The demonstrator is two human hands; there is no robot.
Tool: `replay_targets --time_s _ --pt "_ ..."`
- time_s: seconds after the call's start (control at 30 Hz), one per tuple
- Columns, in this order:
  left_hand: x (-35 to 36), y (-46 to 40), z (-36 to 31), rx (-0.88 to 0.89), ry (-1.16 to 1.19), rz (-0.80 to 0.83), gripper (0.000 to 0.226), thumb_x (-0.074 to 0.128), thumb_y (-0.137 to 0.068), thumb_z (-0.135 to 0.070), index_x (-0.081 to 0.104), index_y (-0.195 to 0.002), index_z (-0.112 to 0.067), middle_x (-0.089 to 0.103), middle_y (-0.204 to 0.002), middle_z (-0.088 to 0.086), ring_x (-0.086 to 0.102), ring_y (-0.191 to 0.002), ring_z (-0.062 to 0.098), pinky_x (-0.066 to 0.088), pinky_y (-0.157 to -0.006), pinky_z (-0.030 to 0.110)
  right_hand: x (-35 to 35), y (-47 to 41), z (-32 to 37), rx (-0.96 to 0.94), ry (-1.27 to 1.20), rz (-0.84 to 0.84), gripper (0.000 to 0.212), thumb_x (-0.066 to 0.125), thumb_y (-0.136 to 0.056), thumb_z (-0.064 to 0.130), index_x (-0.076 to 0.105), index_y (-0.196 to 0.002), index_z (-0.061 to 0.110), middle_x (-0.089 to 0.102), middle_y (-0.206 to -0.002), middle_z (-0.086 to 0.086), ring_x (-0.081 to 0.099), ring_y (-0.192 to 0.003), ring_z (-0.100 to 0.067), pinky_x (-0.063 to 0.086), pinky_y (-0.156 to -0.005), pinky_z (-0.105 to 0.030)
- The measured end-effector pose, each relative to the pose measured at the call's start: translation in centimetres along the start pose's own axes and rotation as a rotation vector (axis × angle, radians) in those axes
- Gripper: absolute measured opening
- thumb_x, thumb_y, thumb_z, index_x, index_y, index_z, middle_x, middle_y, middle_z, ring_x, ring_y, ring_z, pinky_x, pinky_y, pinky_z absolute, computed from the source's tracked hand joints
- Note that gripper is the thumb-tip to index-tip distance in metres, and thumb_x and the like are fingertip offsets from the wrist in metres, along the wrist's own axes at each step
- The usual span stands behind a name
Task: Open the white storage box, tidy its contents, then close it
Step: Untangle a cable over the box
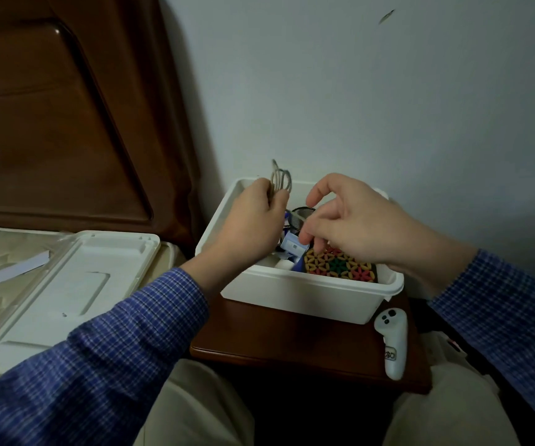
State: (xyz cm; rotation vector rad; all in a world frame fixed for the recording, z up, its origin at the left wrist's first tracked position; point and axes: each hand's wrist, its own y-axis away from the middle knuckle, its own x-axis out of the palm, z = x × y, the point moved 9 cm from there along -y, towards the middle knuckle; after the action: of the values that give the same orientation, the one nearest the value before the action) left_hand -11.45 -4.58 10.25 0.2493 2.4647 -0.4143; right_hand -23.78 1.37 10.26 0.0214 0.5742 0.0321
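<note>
White storage box [295,294] open on counter [279,336], lid [66,284] at 9 o'clock on bed, left hand [253,217] gripping coiled cable [280,180], right hand [349,217] pinching contents beside patterned pouch [340,265].

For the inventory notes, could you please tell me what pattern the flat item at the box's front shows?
Woven mat: yellow, red and green flower lattice on dark backing, head view.

The only view was head-mounted, looking forward and down from close up at the box [308,294] on the nightstand [279,342].
</note>
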Motion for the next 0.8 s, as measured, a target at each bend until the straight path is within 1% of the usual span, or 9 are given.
replay_targets --time_s 0.07,0.2,0.33,0.43,0.57,0.6,0.67,0.73,0.8 --pt "0.0 0.4 -0.3 0.055 -0.092 -0.015 0.035 0.046 -0.102 -0.027 0.039 -0.07 -0.017 0.046 -0.059 -0.004 0.041 -0.049 0.01 0.033 -0.05 0.03 0.0 0.1 0.8 -0.024 0.098 0.018 0.023 0.056 -0.089 0.006 0.053 -0.102 0.026 0.077 -0.077 0.011 0.071 -0.065 -0.004 0.055 -0.06 -0.019" --pt "1.7 1.9 -1.4 0.246 -0.304 0.241 0.041 0.031 -0.106 -0.038 0.044 -0.07 -0.023 0.051 -0.064 -0.002 0.051 -0.061 0.02 0.043 -0.06 0.039 -2.0 -0.1 2.5 -0.092 0.104 -0.012 0.016 0.063 -0.086 0.007 0.069 -0.086 0.022 0.075 -0.069 0.005 0.062 -0.05 0.0 0.042 -0.044 -0.012" --pt "2.8 4.2 -2.9 0.416 -0.391 0.478 0.026 0.031 -0.089 -0.036 0.041 -0.07 -0.021 0.049 -0.064 0.002 0.049 -0.062 0.023 0.046 -0.064 0.043 -2.6 0.0 3.7 -0.17 0.034 0.058 0.01 0.076 -0.083 0.026 0.078 -0.078 0.017 0.076 -0.07 0.0 0.064 -0.059 -0.005 0.045 -0.054 -0.015" --pt "3.6 4.8 -3.5 0.485 -0.453 0.543 0.042 0.036 -0.097 -0.046 0.04 -0.062 -0.023 0.046 -0.056 -0.003 0.045 -0.053 0.013 0.043 -0.059 0.038 -2.3 -0.2 4.2 -0.189 0.069 0.139 0.024 0.079 -0.075 0.042 0.08 -0.083 0.02 0.077 -0.076 -0.002 0.073 -0.074 -0.019 0.056 -0.07 -0.027" --pt "3.4 5.8 -5.3 0.588 -0.259 0.538 0.04 0.047 -0.102 -0.042 0.04 -0.065 -0.029 0.042 -0.052 -0.008 0.044 -0.05 0.01 0.032 -0.051 0.024 -3.1 -1.5 3.6 -0.178 0.068 0.077 0.014 0.079 -0.082 0.034 0.079 -0.076 0.021 0.073 -0.067 0.002 0.065 -0.06 -0.007 0.049 -0.056 -0.018" --pt "2.9 5.6 -5.5 0.575 -0.168 0.501 0.035 0.048 -0.102 -0.04 0.045 -0.069 -0.029 0.045 -0.055 -0.009 0.045 -0.051 0.01 0.034 -0.052 0.025 -3.2 -1.9 2.7 -0.116 0.006 0.078 0.015 0.079 -0.083 0.03 0.079 -0.073 0.019 0.071 -0.066 0.002 0.062 -0.059 -0.006 0.047 -0.053 -0.016" --pt "1.6 4.9 -5.4 0.517 0.0 0.384 0.025 0.052 -0.101 -0.038 0.054 -0.083 -0.02 0.051 -0.062 -0.008 0.047 -0.055 0.01 0.04 -0.054 0.03 -2.3 -2.2 0.2 0.097 -0.315 0.186 0.017 0.074 -0.085 0.021 0.075 -0.069 0.015 0.068 -0.068 -0.003 0.061 -0.059 -0.01 0.049 -0.052 -0.02" --pt "0.6 4.3 -4.8 0.428 0.173 0.291 0.02 0.055 -0.1 -0.034 0.051 -0.098 -0.015 0.058 -0.069 -0.002 0.05 -0.059 0.018 0.043 -0.057 0.035 -0.4 -1.5 -1.9 0.307 -0.697 0.305 0.019 0.067 -0.084 0.018 0.072 -0.066 0.017 0.063 -0.07 -0.002 0.055 -0.06 -0.01 0.046 -0.054 -0.021" --pt "0.6 4.1 -4.1 0.332 0.359 0.303 0.024 0.055 -0.1 -0.033 0.044 -0.113 -0.016 0.062 -0.077 0.008 0.048 -0.06 0.025 0.043 -0.057 0.034 1.2 -0.9 -3.1 0.385 -0.92 0.334 0.016 0.066 -0.082 0.019 0.074 -0.068 0.016 0.061 -0.07 0.001 0.051 -0.059 -0.007 0.043 -0.056 -0.019"
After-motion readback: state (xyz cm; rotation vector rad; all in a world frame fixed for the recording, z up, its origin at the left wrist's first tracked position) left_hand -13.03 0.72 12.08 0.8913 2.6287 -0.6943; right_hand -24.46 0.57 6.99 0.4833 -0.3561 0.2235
